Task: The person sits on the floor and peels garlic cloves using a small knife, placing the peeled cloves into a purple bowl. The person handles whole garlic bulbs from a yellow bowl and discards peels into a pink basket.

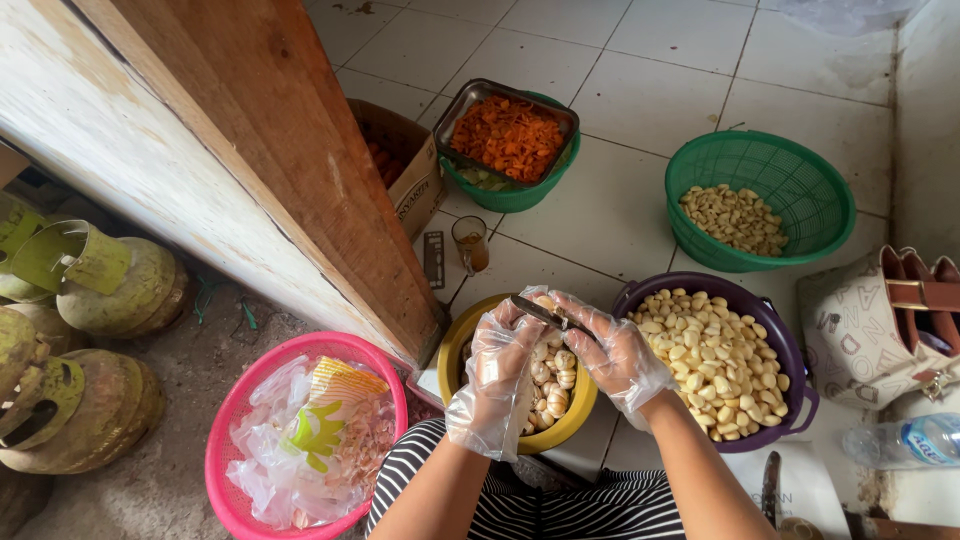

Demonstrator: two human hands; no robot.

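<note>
Two hands in clear plastic gloves are seen from above, over a tiled floor. A garlic clove is pinched in the closed grip of the left hand, and a small knife is clasped in the right hand, its blade laid against the clove. Directly beneath sits a yellow bowl of unpeeled cloves. A purple bowl of peeled cloves lies at three o'clock, a green basket at one o'clock, a pink basket of scraps at eight o'clock. Peeling is likely best done with shallow cuts, the blade angled away from the fingers.
</note>
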